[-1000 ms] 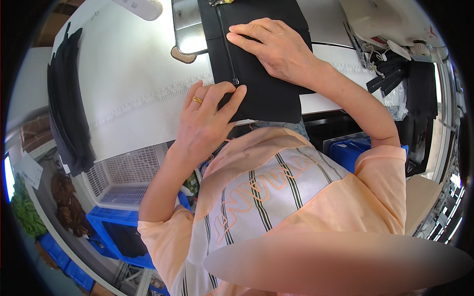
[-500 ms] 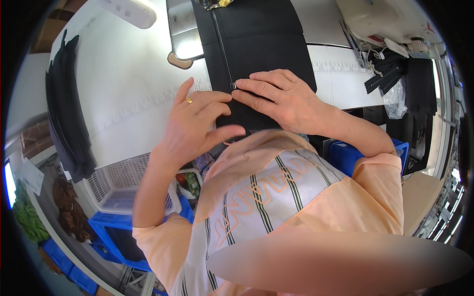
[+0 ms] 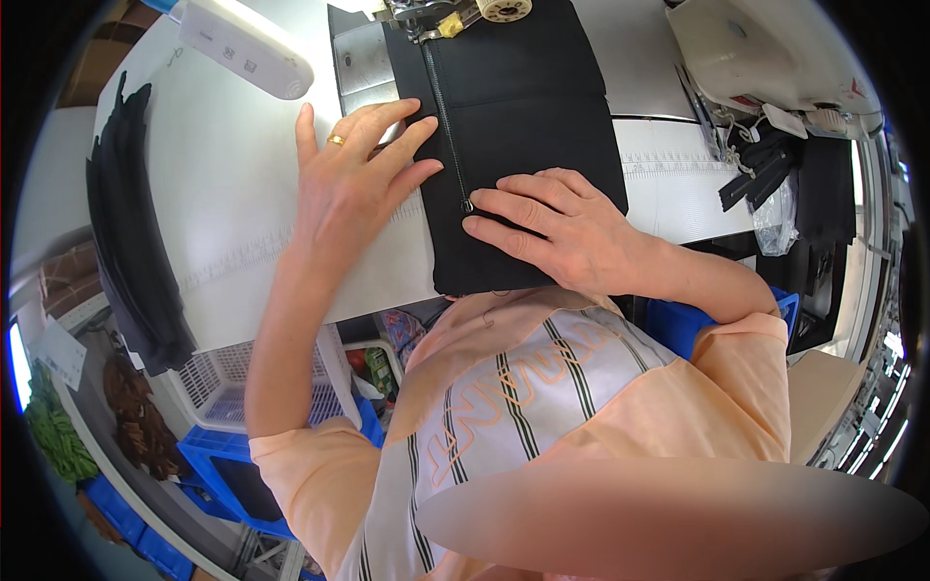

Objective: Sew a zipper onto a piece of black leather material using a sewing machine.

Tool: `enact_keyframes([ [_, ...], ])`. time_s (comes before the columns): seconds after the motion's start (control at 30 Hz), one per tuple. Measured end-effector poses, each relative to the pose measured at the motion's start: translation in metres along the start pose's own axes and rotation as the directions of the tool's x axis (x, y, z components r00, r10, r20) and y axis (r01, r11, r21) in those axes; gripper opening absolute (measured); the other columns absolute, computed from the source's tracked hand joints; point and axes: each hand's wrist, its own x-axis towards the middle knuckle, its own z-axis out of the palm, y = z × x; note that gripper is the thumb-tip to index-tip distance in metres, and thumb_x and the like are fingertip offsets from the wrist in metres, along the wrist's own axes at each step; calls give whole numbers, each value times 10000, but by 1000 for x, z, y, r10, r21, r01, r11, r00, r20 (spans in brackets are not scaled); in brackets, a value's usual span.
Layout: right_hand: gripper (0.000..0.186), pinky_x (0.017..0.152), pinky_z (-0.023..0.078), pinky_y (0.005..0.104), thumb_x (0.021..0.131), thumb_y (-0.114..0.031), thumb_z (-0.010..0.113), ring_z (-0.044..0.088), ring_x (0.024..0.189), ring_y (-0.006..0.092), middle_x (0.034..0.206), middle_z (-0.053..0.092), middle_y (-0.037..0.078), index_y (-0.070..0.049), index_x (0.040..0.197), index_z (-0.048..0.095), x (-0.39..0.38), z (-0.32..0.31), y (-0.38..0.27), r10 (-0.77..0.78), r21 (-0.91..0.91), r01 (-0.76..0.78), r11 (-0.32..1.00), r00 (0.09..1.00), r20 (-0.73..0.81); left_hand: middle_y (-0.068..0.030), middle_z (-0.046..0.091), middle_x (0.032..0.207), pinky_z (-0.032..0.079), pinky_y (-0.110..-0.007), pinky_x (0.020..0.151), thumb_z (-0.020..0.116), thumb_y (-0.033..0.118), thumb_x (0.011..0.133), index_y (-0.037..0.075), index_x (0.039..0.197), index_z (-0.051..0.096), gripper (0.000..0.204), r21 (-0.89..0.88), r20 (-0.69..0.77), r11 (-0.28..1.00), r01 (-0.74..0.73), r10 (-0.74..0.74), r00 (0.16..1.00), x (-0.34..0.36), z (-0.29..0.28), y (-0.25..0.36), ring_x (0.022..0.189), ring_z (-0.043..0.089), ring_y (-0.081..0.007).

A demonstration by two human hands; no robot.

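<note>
A black fabric piece point(image 3: 542, 126) lies flat on the white table, its far end under the needle area of a sewing machine point(image 3: 421, 27). Down its left part runs a zipper point(image 3: 446, 121) with a metal slider point(image 3: 467, 206) at the near end. My left hand point(image 3: 354, 174), a ring on one finger, is open, its fingertips over the fabric's left edge. With fingers extended, my right hand point(image 3: 572, 228) rests flat on the fabric, index fingertip right beside the slider. Neither hand grips anything that shows.
Long black strips point(image 3: 136, 223) hang over the table's left edge. A white oblong device point(image 3: 247, 48) is at upper left. Black zipper pieces point(image 3: 760, 169) lie at the right. Below the table are a white basket point(image 3: 228, 378) and blue crates point(image 3: 208, 441).
My left hand has moved from the slider up and left to the fabric's left edge. My right hand stays by the slider. The whole view has shifted, showing more of the machine.
</note>
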Motion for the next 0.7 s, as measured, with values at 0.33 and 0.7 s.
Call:
enact_keyframes([
  [0.33,418,924,428,404,826,-128,589,511,1165,246,1337,548,44,-143,1242,620,3,0,6,14,-15,-14,1000,1000,-5,56,610,1285,194,-618,1109,762,330,773,193,1193,677,450,-77,136,997,2,8,991,6,-10,-10,1176,547,-210],
  [0.7,447,902,437,390,765,-132,667,538,1123,241,1307,563,36,-153,1211,635,9,2,17,14,-17,-15,1000,999,-50,43,623,1262,227,-632,1077,770,318,777,186,1173,684,426,-121,116,993,16,-1,993,14,-5,-18,1161,560,-230],
])
